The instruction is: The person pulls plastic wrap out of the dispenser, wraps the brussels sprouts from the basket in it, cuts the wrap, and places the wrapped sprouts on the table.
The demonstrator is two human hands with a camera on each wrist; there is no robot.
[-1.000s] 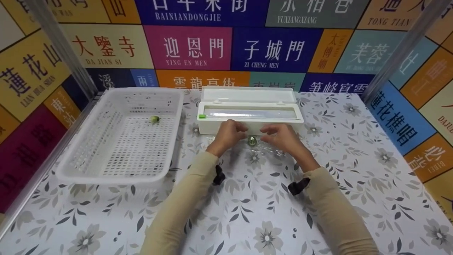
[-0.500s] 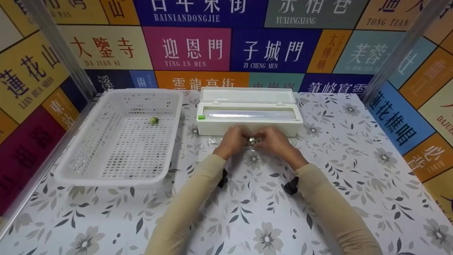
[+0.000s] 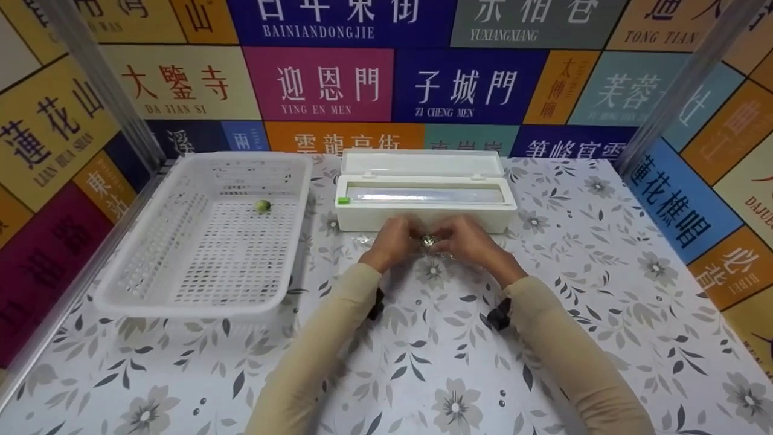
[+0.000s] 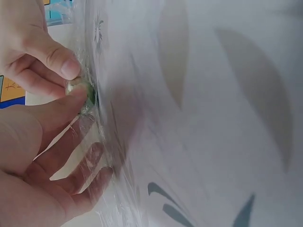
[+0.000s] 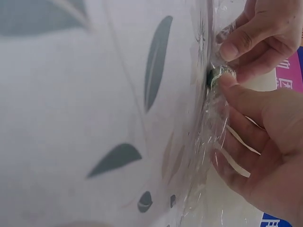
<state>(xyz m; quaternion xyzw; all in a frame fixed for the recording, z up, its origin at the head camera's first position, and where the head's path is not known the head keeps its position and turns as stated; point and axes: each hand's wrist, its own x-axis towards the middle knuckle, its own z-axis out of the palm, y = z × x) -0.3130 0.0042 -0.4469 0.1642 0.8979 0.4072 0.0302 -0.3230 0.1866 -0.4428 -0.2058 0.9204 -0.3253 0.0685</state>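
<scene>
Left hand (image 3: 395, 243) and right hand (image 3: 468, 241), fingers bent and tips nearly meeting, pinch from both sides the small green fruit (image 5: 218, 74), which sits between them in clear film (image 5: 201, 153) close to the table (image 3: 435, 344), just before the white box (image 3: 426, 212).

Film (image 5: 203, 149): clear plastic, glossy, crinkled
Box (image 3: 423, 211): smooth plastic, softly shiny on my screen
Basket (image 3: 193, 310): perforated plastic, fairly matt to me
Table cover (image 3: 423, 356): smooth, printed; cloth or plastic, I can't tell
Sleeves (image 3: 314, 350): matt cloth, lightly creased
</scene>
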